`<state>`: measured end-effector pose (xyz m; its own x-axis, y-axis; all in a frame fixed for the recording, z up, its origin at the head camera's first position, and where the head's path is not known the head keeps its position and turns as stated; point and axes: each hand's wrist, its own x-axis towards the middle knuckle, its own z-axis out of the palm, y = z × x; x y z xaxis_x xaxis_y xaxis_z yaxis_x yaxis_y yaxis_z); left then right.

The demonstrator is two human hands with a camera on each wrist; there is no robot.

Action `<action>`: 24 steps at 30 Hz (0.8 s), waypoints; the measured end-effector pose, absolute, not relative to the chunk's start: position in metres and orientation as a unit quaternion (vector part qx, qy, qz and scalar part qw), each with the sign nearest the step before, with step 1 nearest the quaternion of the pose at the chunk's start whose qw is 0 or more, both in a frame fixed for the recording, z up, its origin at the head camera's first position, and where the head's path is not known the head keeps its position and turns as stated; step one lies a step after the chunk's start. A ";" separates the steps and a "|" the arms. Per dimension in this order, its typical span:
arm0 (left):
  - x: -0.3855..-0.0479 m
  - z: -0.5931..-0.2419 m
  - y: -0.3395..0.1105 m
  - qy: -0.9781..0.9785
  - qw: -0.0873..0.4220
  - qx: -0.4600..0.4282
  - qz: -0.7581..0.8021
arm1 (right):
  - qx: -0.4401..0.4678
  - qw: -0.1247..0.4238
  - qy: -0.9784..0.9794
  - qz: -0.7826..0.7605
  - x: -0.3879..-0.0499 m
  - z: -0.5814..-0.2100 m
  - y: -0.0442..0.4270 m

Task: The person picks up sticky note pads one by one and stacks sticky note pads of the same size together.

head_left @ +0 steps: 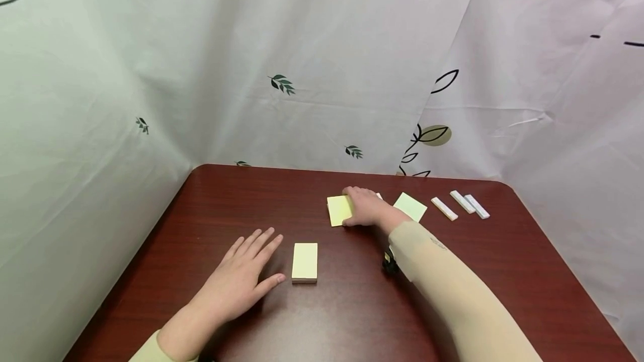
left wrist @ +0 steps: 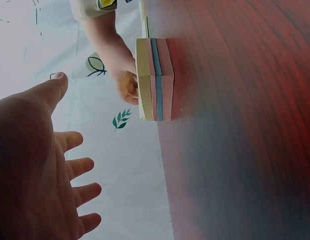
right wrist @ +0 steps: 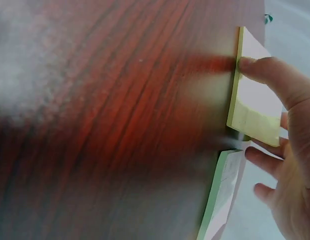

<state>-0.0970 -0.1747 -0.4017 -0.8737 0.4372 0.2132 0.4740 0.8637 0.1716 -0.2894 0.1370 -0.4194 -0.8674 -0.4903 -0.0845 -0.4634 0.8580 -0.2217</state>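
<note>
1. White leaf-printed cloth hangs from 9 o'clock through 12 to 3 around the dark red-brown wood-grain table.
2. The person's left hand is spread, fingers straight and apart, holding nothing; its thumb tip comes just beside a rectangular stack of sticky-note pads, which puts the hand between 8 and 9 o'clock of that stack.
3. The stack sits on the table near the middle of the head view. From the left wrist its edge shows bands of yellow, pink, blue and pink, yellow on top.
4. At 1 o'clock from the stack is a square yellow sticky-note pad. I cannot tell whether it touches the table.
5. The right hand pinches this yellow pad, thumb on the near edge and fingers at the opposite side.
6. At 2 o'clock from the stack lies a light green sticky-note pad, partly behind the right forearm.
7. Between 2 and 3 o'clock, farther out, lie three slim white bars, slanted alike; the two rightmost are just beside each other.
</note>
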 end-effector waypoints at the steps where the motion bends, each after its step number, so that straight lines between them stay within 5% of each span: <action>1: -0.097 -0.402 -0.175 -0.962 0.083 -0.236 -0.111 | -0.251 0.062 0.961 -0.098 -0.289 -0.419 0.137; 24: -0.098 -0.400 -0.172 -0.961 0.089 -0.239 -0.111 | -0.234 0.089 0.918 -0.307 -0.250 -0.410 0.146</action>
<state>-0.0983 -0.1716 -0.4000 -0.8701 0.4389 0.2245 0.4784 0.8615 0.1700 -0.2497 0.1461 -0.4102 -0.8748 -0.4841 -0.0193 -0.3754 0.7023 -0.6049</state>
